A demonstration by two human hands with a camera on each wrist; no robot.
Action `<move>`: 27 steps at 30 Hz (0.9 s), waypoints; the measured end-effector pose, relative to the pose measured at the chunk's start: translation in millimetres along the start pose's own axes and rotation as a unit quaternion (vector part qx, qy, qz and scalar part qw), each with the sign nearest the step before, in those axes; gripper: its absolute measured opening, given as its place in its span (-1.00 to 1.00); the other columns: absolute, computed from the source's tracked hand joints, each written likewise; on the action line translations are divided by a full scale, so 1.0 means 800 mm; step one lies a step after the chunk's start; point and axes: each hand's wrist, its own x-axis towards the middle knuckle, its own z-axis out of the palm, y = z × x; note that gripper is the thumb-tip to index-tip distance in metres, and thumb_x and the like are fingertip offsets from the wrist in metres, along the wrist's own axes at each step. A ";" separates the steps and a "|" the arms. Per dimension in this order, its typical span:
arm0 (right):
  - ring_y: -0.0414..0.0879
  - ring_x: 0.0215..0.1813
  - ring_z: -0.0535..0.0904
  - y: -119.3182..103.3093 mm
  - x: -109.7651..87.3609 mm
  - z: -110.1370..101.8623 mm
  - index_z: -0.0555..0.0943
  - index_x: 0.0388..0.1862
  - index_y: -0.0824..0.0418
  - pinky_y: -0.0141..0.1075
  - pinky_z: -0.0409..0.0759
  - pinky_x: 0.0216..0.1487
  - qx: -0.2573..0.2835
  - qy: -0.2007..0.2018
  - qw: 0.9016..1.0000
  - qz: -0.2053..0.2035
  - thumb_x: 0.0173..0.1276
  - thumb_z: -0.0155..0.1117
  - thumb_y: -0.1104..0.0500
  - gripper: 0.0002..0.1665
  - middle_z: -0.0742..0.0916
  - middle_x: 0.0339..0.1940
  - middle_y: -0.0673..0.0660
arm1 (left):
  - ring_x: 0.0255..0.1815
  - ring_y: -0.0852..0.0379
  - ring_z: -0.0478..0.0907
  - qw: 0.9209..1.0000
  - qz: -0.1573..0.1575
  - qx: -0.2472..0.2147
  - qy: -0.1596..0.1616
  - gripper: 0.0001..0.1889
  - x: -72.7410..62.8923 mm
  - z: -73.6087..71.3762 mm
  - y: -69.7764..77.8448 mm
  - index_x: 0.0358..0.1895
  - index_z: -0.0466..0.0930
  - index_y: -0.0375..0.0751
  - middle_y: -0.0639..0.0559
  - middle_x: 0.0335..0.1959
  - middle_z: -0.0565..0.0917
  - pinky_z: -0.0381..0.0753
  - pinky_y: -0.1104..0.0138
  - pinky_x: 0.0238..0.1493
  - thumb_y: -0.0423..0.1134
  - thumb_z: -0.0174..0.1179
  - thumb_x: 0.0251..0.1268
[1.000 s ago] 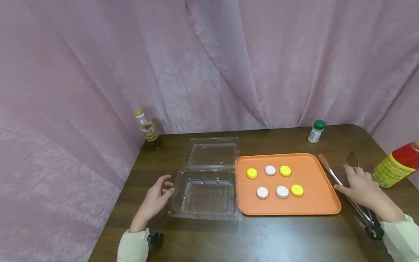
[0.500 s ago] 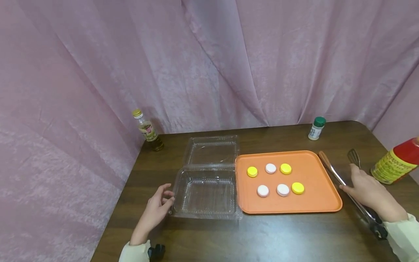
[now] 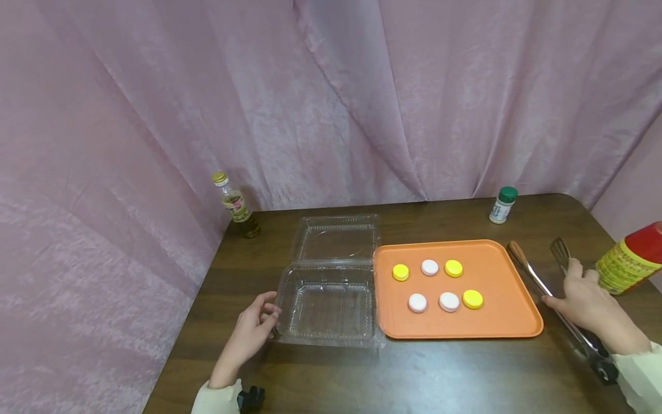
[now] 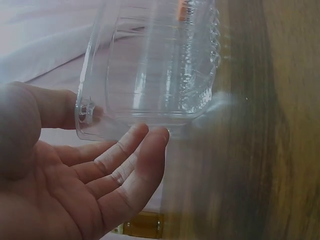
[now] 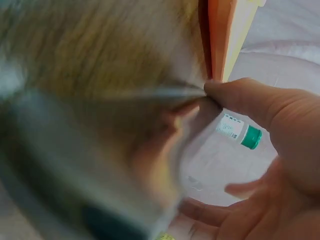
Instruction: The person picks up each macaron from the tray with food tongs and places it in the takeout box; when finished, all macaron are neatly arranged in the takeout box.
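Plastic box [image 3: 331, 305] – touching L hand [image 3: 250, 330], tongs [image 3: 571, 328] – in R hand [image 3: 593, 305]

Tongs [image 3: 535, 277] and bottles [image 3: 238, 209] suggest a kitchen-like tabletop [image 3: 320, 376], backed by pink curtains [image 3: 341, 109].

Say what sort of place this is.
Perhaps an indoor, kitchen-style tabletop set-up staged for recording: a pink curtain hangs behind the brown table, with metal tongs near its right edge.
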 end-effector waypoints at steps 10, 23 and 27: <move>0.44 -0.48 0.46 0.011 -0.010 0.008 -0.18 0.24 0.85 0.32 0.48 -0.46 0.020 0.128 0.992 -0.008 0.08 0.52 0.27 0.21 0.40 -0.43 0.71 | -0.38 0.08 0.62 1.000 -0.018 -0.009 -0.006 -0.46 -0.002 0.007 -0.002 0.39 0.29 -0.44 -0.22 -0.12 0.66 0.68 0.30 -0.51 -0.54 0.15 0.35; 0.36 -0.69 0.40 0.022 -0.027 0.006 0.29 -0.21 0.52 0.21 0.29 -0.75 0.006 0.246 0.966 -0.078 0.15 0.43 0.32 -0.50 0.44 -0.66 0.38 | -0.35 0.05 0.62 1.000 -0.024 -0.006 -0.008 -0.47 -0.006 0.009 -0.001 0.39 0.30 -0.41 -0.20 -0.09 0.65 0.68 0.28 -0.48 -0.51 0.15 0.37; 0.31 -0.69 0.37 0.024 -0.028 0.003 0.30 -0.25 0.41 0.19 0.25 -0.75 0.002 0.247 0.964 -0.101 0.21 0.34 0.28 -0.61 0.44 -0.65 0.28 | -0.34 0.02 0.62 1.000 -0.022 -0.004 -0.007 -0.48 -0.004 0.009 -0.002 0.39 0.30 -0.41 -0.22 -0.07 0.65 0.69 0.27 -0.48 -0.51 0.14 0.39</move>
